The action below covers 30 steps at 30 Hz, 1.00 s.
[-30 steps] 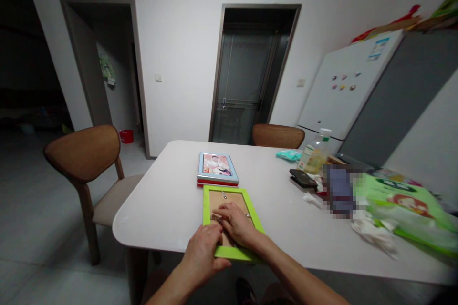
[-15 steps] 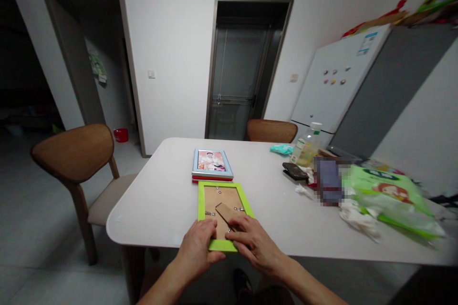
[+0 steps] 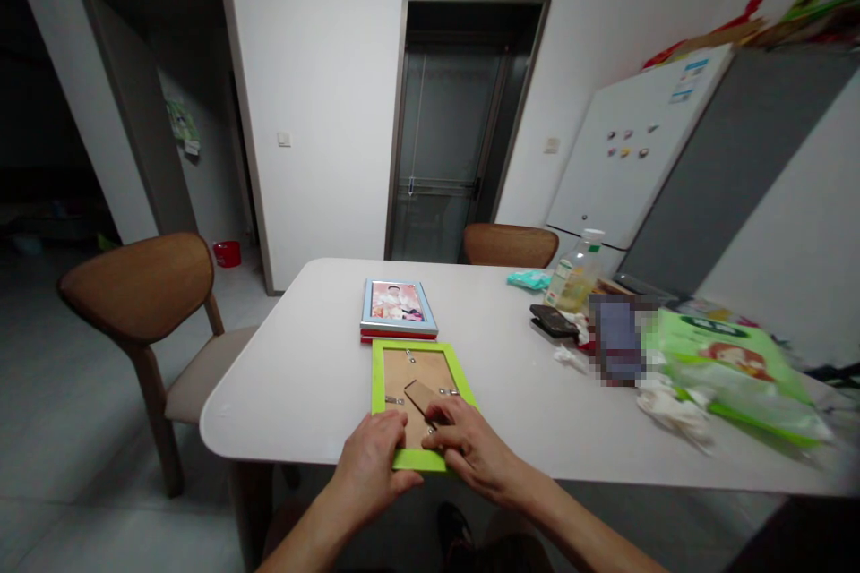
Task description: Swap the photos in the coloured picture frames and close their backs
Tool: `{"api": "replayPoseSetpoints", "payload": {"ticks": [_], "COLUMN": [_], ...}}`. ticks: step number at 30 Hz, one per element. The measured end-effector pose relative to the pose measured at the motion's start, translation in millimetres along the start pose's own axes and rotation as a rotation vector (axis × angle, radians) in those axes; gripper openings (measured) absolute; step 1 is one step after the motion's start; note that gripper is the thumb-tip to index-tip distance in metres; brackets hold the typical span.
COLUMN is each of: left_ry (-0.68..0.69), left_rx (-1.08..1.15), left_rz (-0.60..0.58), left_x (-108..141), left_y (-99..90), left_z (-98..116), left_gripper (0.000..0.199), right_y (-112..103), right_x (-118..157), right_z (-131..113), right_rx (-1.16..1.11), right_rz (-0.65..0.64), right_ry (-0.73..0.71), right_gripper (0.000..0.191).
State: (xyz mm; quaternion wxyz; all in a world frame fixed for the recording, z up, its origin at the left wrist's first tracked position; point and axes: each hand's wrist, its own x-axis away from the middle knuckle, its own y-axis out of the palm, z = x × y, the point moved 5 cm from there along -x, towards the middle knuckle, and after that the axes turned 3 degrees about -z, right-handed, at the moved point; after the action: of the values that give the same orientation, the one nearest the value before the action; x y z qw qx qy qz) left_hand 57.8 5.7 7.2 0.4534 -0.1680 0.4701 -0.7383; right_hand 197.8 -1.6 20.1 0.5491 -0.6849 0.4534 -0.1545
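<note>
The green frame (image 3: 378,380) lies back-up at the table's (image 3: 288,376) near edge, its long axis running roughly 12 to 6 o'clock. Its brown stand flap (image 3: 422,396) slants from 10 to 4, extending toward 10 o'clock from the right hand (image 3: 477,452), the nearer one. That hand's fingers curl close together at the flap's lower end (whether they pinch it, I cannot tell). The left hand (image 3: 373,457) grips the frame's border at 7 o'clock, fingers above, thumb at the near edge. Pale characters on the green package (image 3: 732,367), at 3 o'clock, are too blurred to read.
</note>
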Motion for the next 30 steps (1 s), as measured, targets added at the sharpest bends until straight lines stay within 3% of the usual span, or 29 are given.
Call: {"api": "replayPoseSetpoints", "payload": {"ticks": [7,10,12,14,19,22,25,28,30], "left_ry": [-0.021,0.019,0.048,0.067,0.063,0.054,0.090,0.143,0.114], "left_rx": [-0.068,-0.138,-0.182,-0.207,-0.196,-0.175,-0.057,0.251,0.526], "left_rz": [-0.007,-0.036,-0.063,-0.093,-0.146,-0.092,0.003,0.211,0.354], "left_x": [1,-1,-4,-9,-12,-7,-1,7,12], "left_y": [-3.5,1.2,8.2,16.4,27.4,21.8,13.3,2.4,-2.2], "left_z": [5,13,20,27,35,33,37,52,62], "left_gripper": [0.053,0.054,0.065,0.070,0.043,0.044,0.051,0.053,0.041], "right_y": [-7,-15,-18,-16,-11,-11,-4,6,15], "right_x": [7,15,22,27,37,46,41,24,13], "right_z": [1,22,40,56,76,71,50,20,3], "right_rx": [-0.077,-0.122,-0.140,-0.194,-0.594,-0.947,-1.320,-1.538,-1.618], "right_rz": [0.058,0.254,0.390,0.461,0.527,0.626,0.612,0.524,0.469], "right_ry": [0.022,0.197,0.349,0.477,0.749,0.844,0.748,0.587,0.569], "right_gripper": [0.037,0.036,0.033,0.033,0.042,0.043,0.039,0.037,0.036]}}
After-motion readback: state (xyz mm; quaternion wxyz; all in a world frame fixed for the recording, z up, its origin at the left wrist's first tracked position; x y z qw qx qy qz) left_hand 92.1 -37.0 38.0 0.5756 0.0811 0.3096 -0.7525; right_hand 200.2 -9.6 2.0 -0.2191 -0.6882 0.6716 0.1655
